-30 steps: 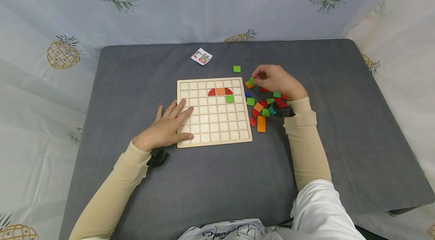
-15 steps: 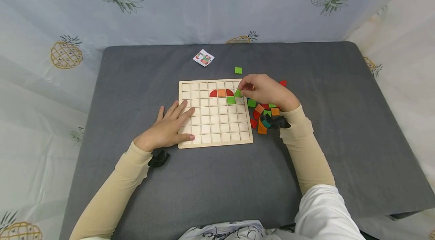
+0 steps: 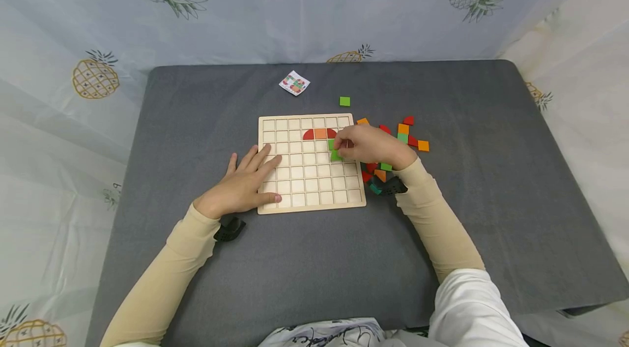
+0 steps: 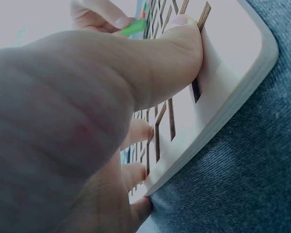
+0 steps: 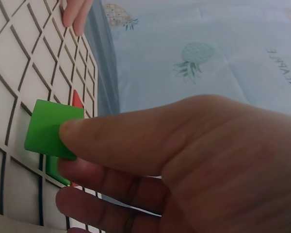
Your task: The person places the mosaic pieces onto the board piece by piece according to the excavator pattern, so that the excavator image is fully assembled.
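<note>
A wooden grid board (image 3: 301, 194) lies on the grey table. My left hand (image 3: 241, 183) rests on its left side with fingers spread, thumb on the near left part. Between thumb and fingers my right hand (image 3: 371, 145) pinches a green square tile (image 5: 48, 128), tilted over the cells just below another green tile (image 3: 331, 144) set in the grid. Above that, a row holds a red quarter-round tile (image 3: 308, 135), an orange square tile (image 3: 320, 133) and a second red tile (image 3: 331, 133) on the right.
Loose red, orange and green tiles (image 3: 403, 129) lie in a pile right of the board, partly hidden under my right wrist. A single green tile (image 3: 345, 101) and a printed pattern card (image 3: 295, 83) lie beyond the board's far edge.
My right hand has carried the green tile from the loose pile leftward onto the board, then down toward the cell below the placed green one. My left hand has stayed in place.
</note>
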A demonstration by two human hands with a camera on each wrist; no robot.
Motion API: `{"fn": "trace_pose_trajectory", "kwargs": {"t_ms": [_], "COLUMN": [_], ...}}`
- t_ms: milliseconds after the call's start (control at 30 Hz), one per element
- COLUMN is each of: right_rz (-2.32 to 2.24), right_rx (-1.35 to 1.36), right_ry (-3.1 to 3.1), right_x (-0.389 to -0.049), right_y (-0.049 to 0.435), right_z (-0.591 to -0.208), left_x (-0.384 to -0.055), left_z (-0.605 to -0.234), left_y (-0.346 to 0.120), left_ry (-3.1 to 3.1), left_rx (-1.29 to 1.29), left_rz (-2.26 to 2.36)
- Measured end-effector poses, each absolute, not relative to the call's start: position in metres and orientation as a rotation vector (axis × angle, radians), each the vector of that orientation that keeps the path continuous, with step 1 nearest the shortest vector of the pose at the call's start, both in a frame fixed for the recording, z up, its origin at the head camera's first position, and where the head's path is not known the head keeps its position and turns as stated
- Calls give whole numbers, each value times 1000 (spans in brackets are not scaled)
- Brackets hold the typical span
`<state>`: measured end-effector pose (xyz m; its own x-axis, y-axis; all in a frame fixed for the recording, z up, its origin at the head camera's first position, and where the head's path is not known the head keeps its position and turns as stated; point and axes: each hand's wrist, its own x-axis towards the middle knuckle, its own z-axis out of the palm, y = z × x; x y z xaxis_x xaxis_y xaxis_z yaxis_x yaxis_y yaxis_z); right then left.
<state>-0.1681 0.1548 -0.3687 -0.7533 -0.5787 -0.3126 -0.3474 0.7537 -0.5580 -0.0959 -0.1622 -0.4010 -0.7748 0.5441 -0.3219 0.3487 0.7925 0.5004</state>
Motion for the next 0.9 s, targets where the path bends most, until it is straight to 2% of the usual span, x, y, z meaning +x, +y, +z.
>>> {"fn": "trace_pose_trajectory", "kwargs": {"t_ms": [900], "right_rz": [-589], "right_rx": [-722], "right_ry": [2540], "right_x": [-168], "right_y": [148], "right_z": [-380], "left_x": [-96], "left_z": [-401], "left_y": [-163], "left_ry": [2527], "left_rx": [673], "left_rz": [591]}}
